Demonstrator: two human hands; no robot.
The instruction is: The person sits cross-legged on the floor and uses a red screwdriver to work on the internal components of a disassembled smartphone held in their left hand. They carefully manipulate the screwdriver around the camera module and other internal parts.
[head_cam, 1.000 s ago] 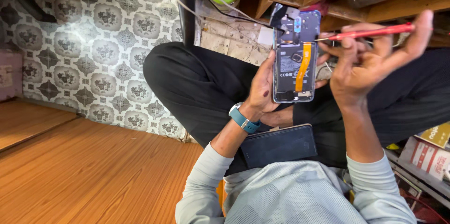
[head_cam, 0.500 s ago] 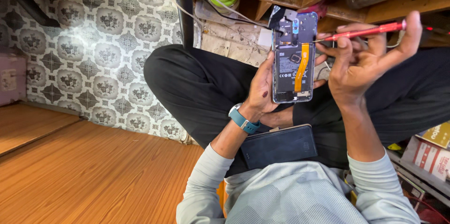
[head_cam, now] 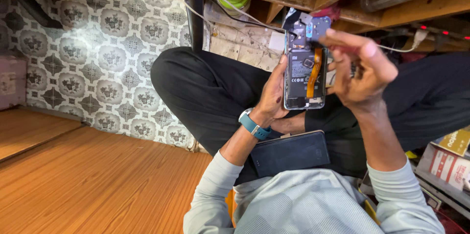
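Left hand (head_cam: 272,98): opened phone (head_cam: 304,72) gripped upright, long axis vertical.
Right hand (head_cam: 361,70): fingers pinched at the phone's top end, nearer there.

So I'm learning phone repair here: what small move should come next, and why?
Probably lift the small cover clear of the phone's top end. The right hand pinches it there, the left hand steadies the opened phone, and the orange ribbon below lies exposed.

Both hands (head_cam: 318,84) raised, fingers curled
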